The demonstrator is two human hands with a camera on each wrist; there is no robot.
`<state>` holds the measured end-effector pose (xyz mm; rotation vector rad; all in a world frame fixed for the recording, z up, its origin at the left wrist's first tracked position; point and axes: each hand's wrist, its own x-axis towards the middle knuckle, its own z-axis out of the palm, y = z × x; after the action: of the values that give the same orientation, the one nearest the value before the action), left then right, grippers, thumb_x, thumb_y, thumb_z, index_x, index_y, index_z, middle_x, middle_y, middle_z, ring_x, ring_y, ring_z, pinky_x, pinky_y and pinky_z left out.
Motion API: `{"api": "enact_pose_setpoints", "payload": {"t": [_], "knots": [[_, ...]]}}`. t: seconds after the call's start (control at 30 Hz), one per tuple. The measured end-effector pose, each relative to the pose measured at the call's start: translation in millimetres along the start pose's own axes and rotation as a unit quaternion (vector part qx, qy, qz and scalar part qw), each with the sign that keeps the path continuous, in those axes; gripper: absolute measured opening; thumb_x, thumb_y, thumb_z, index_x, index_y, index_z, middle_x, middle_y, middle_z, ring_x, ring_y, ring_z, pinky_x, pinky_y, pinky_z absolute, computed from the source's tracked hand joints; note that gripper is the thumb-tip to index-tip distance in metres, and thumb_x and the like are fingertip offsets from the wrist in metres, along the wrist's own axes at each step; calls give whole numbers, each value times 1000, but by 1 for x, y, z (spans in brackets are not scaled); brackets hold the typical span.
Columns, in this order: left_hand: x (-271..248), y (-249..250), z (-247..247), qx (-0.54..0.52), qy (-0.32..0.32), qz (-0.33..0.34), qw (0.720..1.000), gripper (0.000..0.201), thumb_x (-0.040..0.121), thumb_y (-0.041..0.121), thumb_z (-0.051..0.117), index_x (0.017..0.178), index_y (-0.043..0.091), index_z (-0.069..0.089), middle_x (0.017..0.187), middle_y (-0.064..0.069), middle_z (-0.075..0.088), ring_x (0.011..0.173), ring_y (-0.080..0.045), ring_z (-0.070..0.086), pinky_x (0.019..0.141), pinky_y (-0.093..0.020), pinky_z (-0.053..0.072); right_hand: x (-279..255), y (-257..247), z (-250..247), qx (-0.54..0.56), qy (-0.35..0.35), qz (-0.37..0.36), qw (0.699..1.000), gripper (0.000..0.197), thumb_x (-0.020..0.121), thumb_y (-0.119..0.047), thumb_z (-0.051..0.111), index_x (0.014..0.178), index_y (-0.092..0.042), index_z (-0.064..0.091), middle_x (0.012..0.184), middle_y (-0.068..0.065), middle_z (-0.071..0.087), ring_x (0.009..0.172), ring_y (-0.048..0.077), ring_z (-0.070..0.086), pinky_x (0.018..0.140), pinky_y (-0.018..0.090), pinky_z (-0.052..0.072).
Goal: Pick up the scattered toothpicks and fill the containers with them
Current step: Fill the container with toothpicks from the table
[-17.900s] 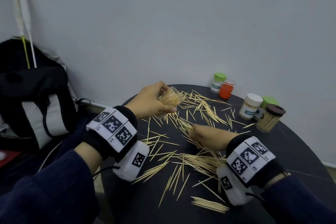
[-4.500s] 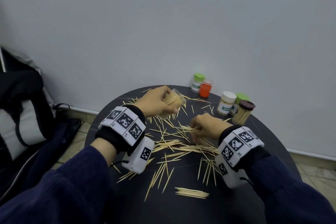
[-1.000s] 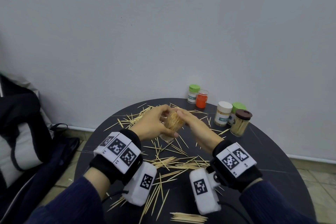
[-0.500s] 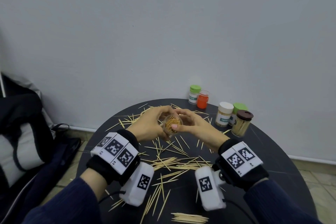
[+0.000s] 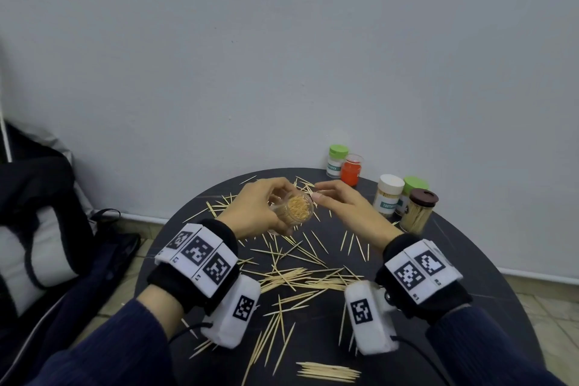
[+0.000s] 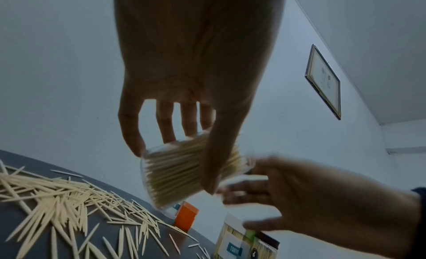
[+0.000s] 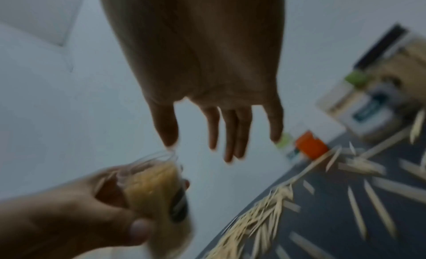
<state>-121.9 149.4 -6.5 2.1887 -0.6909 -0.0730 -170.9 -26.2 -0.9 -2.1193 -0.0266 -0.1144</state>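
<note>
The left hand (image 5: 253, 213) is gripping the clear container (image 5: 293, 211), packed with toothpicks and tilted with its mouth toward the person, while the right hand (image 5: 347, 213) is hovering just beside the rim, fingers relaxed and holding nothing. Many loose toothpicks (image 5: 300, 276) are lying on the table (image 5: 470, 276) below both wrists. I think the container is looking nearly full, so it is better to keep it steady and tap the sticks level before adding more.

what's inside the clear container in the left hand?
The clear container, held in the left hand, is packed with toothpicks standing on end, tips showing at its open mouth. Its bottom is covered by the fingers and the bundle, so anything beneath can't be seen.
</note>
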Motion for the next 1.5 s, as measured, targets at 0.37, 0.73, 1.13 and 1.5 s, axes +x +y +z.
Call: {"api": "enact_pose_setpoints", "payload": {"t": [0.37,0.73,1.13,1.5], "knots": [[-3,5,-3,3,-3,-11,1000,57,63,5,83,112,19,57,118,-1,61,109,-15,54,79,-26,43,-24,21,-9,-465,-232,217,826,71,76,-30,76,135,-13,40,136,5,48,122,23,48,96,33,44],[-4,6,-4,0,-14,-11,1000,58,64,3,82,114,17,57,120,-2,59,110,-16,53,77,-23,43,-15,19,12,-403,-201,148,880,34,80,-4,70,112,-13,62,117,8,61,93,18,59,83,30,53],[-12,-4,-25,-15,25,-14,999,59,60,2,85,111,16,59,114,-3,62,108,-18,56,81,-27,47,3,4,48,-392,-225,-37,891,26,86,-7,58,108,-20,62,112,-1,62,106,15,58,82,25,46],[-23,-14,-41,3,47,-29,998,59,60,4,85,113,16,60,114,-3,62,109,-19,56,90,-37,50,4,6,55,-427,-303,-62,850,29,83,-30,68,109,-22,60,98,-6,54,100,14,51,92,42,34]]}}
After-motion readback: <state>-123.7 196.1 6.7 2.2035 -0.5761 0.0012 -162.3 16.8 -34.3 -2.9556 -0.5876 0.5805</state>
